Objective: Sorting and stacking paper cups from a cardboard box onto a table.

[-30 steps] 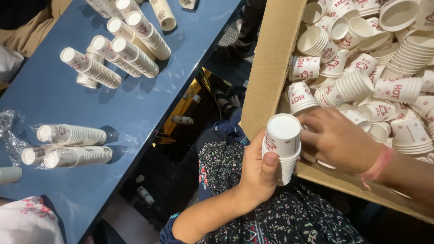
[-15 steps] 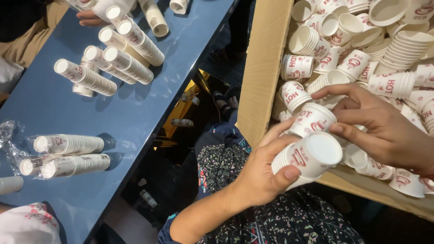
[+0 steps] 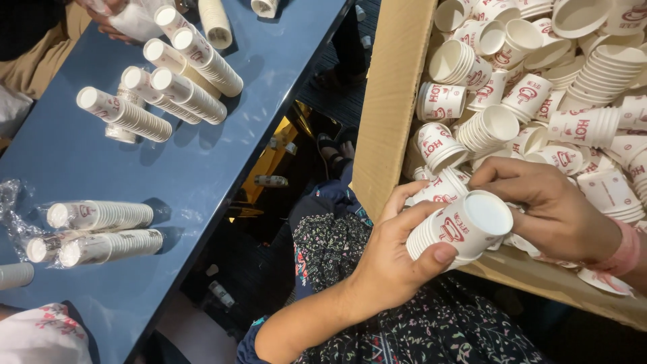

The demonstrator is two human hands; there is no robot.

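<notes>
My left hand [image 3: 394, 253] grips a short stack of white paper cups with red print [image 3: 465, 226], held on its side with the base facing up. My right hand [image 3: 546, 209] rests just right of the stack, fingers curled over loose cups at the near edge of a large cardboard box [image 3: 391, 101]; whether it grips one is unclear. The box is filled with several loose and nested cups of the same kind [image 3: 532, 87].
A blue table [image 3: 81, 182] on the left carries several long cup stacks lying on their sides [image 3: 182, 81], some in clear plastic wrap [image 3: 94, 229]. Another person's hand [image 3: 108, 17] is at the table's far end. A floral-patterned garment [image 3: 431, 330] covers my lap.
The cup stack in my left hand tipped from upright to lying sideways and moved right toward the box. My right hand shifted over the cups near the box edge.
</notes>
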